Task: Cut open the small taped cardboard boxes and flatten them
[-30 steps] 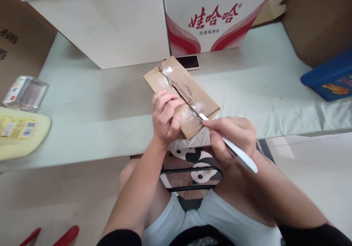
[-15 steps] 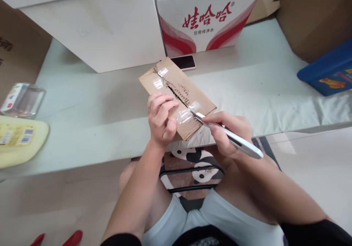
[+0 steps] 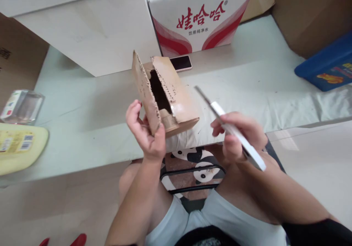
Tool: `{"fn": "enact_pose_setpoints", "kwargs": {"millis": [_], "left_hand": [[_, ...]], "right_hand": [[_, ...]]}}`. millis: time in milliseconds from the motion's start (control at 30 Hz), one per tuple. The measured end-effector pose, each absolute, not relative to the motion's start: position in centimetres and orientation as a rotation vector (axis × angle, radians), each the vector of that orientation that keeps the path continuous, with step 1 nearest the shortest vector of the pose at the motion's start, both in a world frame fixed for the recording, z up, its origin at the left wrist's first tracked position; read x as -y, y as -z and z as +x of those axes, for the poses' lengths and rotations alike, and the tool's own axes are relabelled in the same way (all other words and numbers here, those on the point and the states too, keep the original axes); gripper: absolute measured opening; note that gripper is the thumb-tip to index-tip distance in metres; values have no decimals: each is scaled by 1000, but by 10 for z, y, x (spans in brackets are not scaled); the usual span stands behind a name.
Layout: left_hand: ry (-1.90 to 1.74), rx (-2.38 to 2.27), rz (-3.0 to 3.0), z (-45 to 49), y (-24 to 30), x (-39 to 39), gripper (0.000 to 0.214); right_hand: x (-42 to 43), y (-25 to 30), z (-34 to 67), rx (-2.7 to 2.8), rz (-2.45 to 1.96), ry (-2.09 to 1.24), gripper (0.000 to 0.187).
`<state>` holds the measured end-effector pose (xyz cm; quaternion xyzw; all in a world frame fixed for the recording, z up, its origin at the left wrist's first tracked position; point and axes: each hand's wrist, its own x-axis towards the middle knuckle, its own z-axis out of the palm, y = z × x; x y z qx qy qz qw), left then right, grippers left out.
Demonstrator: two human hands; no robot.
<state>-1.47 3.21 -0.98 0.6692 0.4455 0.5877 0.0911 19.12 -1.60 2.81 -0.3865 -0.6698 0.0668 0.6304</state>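
A small brown cardboard box (image 3: 185,105) sits near the table's front edge, its top parted along the middle and its inside dark. My left hand (image 3: 147,132) grips the raised left flap at its near end, thumb on the inner side and fingers behind. In my right hand (image 3: 242,134) is a white utility knife (image 3: 238,136) with its blade out. The blade points up and left, apart from the box. What lies deep in the box is too dark to tell.
Behind the box lie a phone (image 3: 180,63), a white carton with red lettering (image 3: 203,22) and a plain white box (image 3: 90,29). A blue container (image 3: 324,70) stands right. At left are a clear container (image 3: 23,106) and a yellow bottle (image 3: 22,147).
The taped top has come apart, and my left hand has lifted the left flap upright. My right hand has drawn the knife away from the box, and more blade shows.
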Motion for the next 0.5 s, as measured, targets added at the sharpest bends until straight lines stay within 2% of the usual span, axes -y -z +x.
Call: {"fn": "enact_pose_setpoints", "kwargs": {"millis": [67,200,367,500], "left_hand": [[-1809,-1443,1816,-21,10,-39,49],[-1941,-1545,1287,-30,5,-54,43],[-1869,-1442,1001,-50,1,-71,39],[-1700,-1550,920,-77,13,-83,70]], "right_hand": [[9,-19,200,1514,-1157,-84,26],[-18,7,213,1714,-1679,-230,50],[-39,23,214,1996,-1947,-388,64],[-40,19,210,2034,-1987,-356,64]]}}
